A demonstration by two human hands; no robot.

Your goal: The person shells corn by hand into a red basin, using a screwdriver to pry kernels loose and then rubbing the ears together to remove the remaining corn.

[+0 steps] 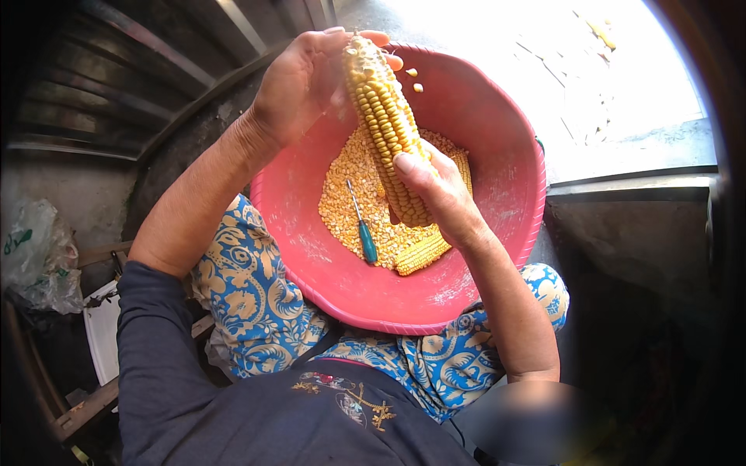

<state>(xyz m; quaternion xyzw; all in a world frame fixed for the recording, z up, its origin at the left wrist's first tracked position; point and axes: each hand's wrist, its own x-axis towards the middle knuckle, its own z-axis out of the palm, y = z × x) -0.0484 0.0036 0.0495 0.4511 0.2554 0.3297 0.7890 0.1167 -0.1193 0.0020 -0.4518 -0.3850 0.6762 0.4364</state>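
Note:
My right hand [440,192] grips the lower part of a yellow ear of corn [387,125], with the thumb pressed on its kernels. Around the ear's upper end is my left hand [306,81], its fingertips showing on the far side. Kernels look gone near that tip. Two loose kernels [415,80] show against the basin wall beside the ear. Below the hands is a pink plastic basin [326,291] holding shelled corn kernels [344,215]. A screwdriver [365,239] with a green handle lies on them. Another ear [422,254] rests there, and one more [463,166] is partly hidden behind my right hand.
The basin sits between my knees, which are covered in blue patterned cloth [250,291]. Corrugated metal sheeting [116,76] stands at the upper left. A clear plastic bag [44,256] is at the far left. Bright floor [524,76] lies beyond the basin at the upper right.

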